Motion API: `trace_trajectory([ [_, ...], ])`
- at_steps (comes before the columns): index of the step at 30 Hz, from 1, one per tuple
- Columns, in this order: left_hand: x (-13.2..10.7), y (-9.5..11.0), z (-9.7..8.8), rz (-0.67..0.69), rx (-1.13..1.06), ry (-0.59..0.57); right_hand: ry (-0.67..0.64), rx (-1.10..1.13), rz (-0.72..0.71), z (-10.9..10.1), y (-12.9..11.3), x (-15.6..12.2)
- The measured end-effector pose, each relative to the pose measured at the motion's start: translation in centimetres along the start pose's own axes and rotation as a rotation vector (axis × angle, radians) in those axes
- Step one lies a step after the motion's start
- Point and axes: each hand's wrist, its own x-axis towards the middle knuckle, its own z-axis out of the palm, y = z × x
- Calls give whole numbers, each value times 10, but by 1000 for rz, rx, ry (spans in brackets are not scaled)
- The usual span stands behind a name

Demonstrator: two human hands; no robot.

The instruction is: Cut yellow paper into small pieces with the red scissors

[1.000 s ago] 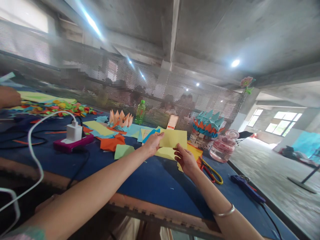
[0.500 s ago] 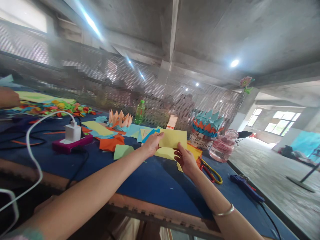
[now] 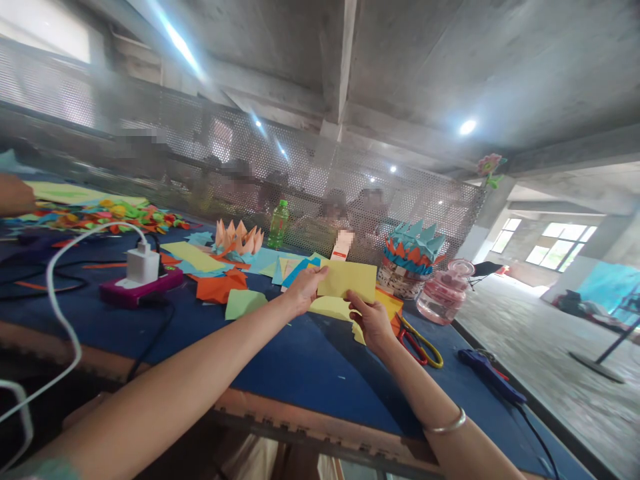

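Note:
My left hand [image 3: 306,290] and my right hand [image 3: 369,321] both grip a folded sheet of yellow paper [image 3: 347,281] above the blue table top [image 3: 320,380]. The left hand pinches its left edge, and the right hand holds its lower right corner. A paler yellow flap [image 3: 329,307] shows below the sheet. Just beyond the hands lie a green paper piece [image 3: 245,304], torn orange paper [image 3: 216,288] and blue and cream scraps [image 3: 295,270].
Yellow-handled scissors [image 3: 417,343] and a blue glue gun [image 3: 490,377] lie right of my hands. Farther back stand a paper lotus [image 3: 237,238], a green bottle [image 3: 278,225], a pink jar [image 3: 443,297] and a woven basket [image 3: 400,277]. A charger [image 3: 143,265] sits left, and a co-worker's hand [image 3: 15,195] is at far left.
My hands keep hold of the yellow paper. The sheet's right end has tilted slightly, and the whole view has shifted a little to the left.

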Motion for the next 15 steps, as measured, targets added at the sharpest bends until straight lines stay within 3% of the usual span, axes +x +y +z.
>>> trace_trajectory([
  [8,3,0,-6,-40,52,-178,-2,14,-11,-2,-2,0],
  [15,2,-1,-10,-40,151,-198,-51,-43,-14,-1,-2,-2],
])
